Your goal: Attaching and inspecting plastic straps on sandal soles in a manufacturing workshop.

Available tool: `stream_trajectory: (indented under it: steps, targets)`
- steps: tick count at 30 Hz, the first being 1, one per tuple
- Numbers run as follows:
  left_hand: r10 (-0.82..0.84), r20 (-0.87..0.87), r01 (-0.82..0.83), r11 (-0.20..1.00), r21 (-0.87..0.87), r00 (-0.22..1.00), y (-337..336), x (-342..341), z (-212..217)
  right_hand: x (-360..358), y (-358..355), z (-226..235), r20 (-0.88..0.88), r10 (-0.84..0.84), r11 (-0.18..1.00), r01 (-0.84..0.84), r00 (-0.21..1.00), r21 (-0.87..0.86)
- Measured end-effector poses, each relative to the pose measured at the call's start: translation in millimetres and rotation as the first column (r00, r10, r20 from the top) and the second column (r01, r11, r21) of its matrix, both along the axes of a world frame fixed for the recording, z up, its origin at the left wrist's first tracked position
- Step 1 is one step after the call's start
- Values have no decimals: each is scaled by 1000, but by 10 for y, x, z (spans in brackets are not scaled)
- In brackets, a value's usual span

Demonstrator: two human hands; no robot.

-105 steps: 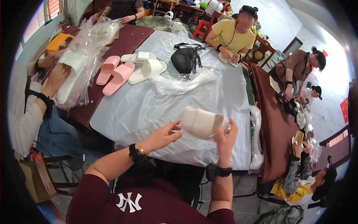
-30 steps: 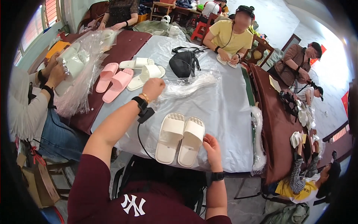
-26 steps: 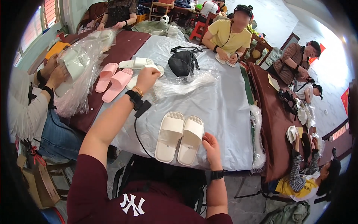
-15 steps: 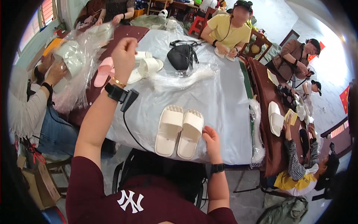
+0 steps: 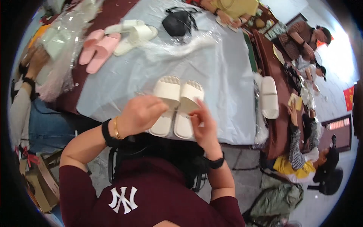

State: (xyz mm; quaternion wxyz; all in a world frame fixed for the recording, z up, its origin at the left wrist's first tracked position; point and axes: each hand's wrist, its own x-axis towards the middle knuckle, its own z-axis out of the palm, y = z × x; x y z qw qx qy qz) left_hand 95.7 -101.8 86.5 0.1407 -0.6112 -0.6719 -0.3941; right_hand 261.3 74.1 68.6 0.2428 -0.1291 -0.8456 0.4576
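Left hand (image 5: pixel 140 115) has come back from its far reach up the table and now sits over the cream slippers (image 5: pixel 177 106), fingers curled, maybe pinching something thin, hard to tell. The pair lies side by side on the grey sheet (image 5: pixel 223 75), long axis running away from the body. Right hand (image 5: pixel 202 125) rests loosely open on the right slipper's heel end.

Under your hands lies a pair of cream, matt foam-like slide sandals (image 5: pixel 176 106) with ribbed straps. They rest on a pale grey, slightly glossy plastic table sheet (image 5: pixel 223 79) that creases softly. Further off you see crinkled clear plastic film (image 5: pixel 177 43), shiny and wrinkled, a pair of pink matt slides (image 5: pixel 99 47) and a black cloth bag (image 5: pixel 177 23).
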Motion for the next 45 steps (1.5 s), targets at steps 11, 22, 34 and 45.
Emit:
stream_trajectory:
  steps: [11,22,34,45]
  targets:
    - [-275,-1,268,937,-222,961,-182,106,-364,350,-85,-468,245,107,948,-173,964,269]
    - [-461,-70,416,849,-325,885,-178,124,-679,588,-372,-368,210,277,833,-343,938,435]
    - [-347,-161,304,921,-243,924,141,-260,-859,155,-203,-470,173,36,872,-116,984,476]
    - [171,229,-132,976,-173,958,174,-291,-770,-206,147,-681,65,-238,822,165,969,545]
